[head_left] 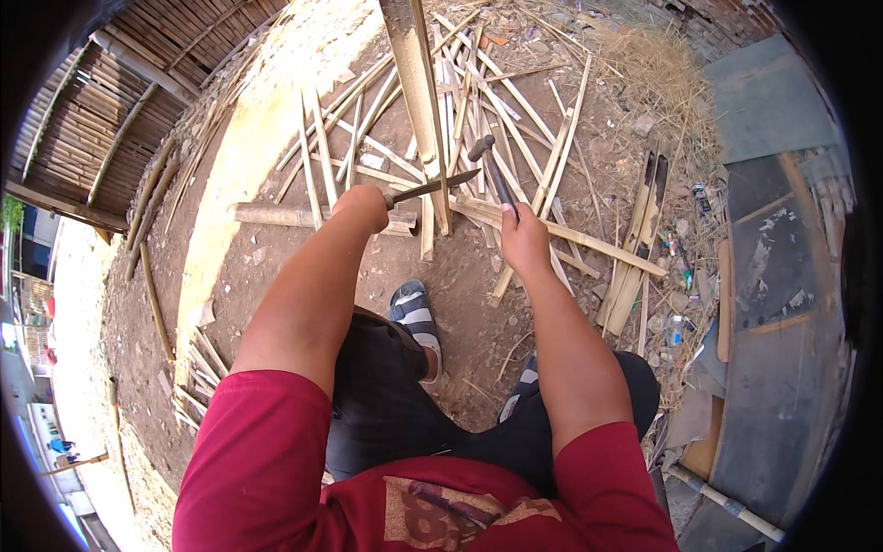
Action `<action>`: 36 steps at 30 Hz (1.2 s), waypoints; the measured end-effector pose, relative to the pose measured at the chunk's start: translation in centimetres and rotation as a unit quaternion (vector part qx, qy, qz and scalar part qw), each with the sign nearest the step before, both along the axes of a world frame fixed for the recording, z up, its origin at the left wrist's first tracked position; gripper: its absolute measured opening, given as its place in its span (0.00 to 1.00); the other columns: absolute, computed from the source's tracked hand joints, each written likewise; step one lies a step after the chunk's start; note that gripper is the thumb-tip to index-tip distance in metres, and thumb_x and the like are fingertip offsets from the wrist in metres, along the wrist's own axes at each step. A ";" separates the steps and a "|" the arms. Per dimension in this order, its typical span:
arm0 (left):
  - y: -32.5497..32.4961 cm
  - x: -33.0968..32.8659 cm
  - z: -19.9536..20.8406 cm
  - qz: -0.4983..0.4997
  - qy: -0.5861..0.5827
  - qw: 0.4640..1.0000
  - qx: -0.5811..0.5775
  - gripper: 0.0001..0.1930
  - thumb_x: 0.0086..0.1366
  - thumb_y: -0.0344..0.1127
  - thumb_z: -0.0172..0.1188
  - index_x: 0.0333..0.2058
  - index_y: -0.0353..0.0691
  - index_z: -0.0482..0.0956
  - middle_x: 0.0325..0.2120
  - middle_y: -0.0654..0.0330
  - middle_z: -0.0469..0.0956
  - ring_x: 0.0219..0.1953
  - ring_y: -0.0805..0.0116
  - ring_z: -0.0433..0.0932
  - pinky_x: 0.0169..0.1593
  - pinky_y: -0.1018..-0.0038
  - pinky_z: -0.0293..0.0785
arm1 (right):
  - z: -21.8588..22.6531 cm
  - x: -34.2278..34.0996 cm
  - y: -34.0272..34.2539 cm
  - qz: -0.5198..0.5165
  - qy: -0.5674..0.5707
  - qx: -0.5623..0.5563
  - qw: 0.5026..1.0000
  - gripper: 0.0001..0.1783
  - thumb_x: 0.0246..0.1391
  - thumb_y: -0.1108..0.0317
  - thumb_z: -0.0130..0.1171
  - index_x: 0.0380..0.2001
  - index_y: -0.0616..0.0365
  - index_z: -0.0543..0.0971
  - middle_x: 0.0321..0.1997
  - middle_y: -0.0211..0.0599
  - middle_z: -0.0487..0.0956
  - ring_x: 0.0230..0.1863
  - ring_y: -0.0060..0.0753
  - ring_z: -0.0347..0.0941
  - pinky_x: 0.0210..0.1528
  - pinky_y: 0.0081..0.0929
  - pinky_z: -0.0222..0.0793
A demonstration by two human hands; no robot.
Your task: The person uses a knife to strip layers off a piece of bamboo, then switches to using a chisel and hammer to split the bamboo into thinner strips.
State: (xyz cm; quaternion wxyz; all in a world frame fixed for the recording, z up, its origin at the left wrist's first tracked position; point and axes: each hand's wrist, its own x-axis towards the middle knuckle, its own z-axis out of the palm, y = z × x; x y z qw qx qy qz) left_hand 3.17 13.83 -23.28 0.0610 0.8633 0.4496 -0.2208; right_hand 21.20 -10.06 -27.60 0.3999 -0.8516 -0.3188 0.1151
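My left hand (364, 208) is closed around the handle of a long knife (425, 189). The blade points right and lies across the lower part of an upright split bamboo pole (414, 83), looking set into it near its bottom end. My right hand (524, 241) grips the dark handle of a hammer (499, 177). The hammer's head is up, just right of the pole and above the knife's tip. Whether it touches the blade I cannot tell.
Many split bamboo strips (570, 147) lie scattered on the dirt beyond my hands. A round bamboo length (276, 215) rests left of the pole. Bamboo halves (635, 248) lie at the right, near dark sheets (777, 267). A bamboo-slat structure (92, 120) stands far left.
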 end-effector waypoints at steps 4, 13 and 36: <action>-1.0 0.2 1.1 0.055 -0.012 0.998 -0.018 0.15 0.59 0.32 0.59 0.45 0.39 0.86 0.45 0.47 0.84 0.48 0.50 0.83 0.53 0.60 0.80 | 5.7 1.1 1.5 -0.023 0.028 0.125 0.992 0.21 0.69 0.51 0.50 0.44 0.60 0.77 0.30 0.57 0.81 0.33 0.65 0.78 0.34 0.54 0.68; -1.4 1.2 0.6 0.076 -0.041 0.996 -0.034 0.15 0.61 0.32 0.59 0.46 0.39 0.85 0.46 0.49 0.84 0.50 0.51 0.83 0.53 0.60 0.80 | 0.6 0.4 0.5 0.050 0.050 -0.161 0.984 0.23 0.68 0.50 0.48 0.44 0.61 0.80 0.40 0.60 0.82 0.48 0.67 0.77 0.50 0.56 0.72; -0.8 0.5 -0.9 0.069 -0.020 0.996 -0.051 0.16 0.62 0.33 0.58 0.48 0.40 0.85 0.46 0.48 0.84 0.50 0.50 0.83 0.53 0.60 0.79 | 4.9 0.3 3.0 -0.030 0.036 0.044 0.998 0.23 0.69 0.50 0.49 0.44 0.61 0.78 0.35 0.58 0.82 0.40 0.66 0.78 0.44 0.53 0.71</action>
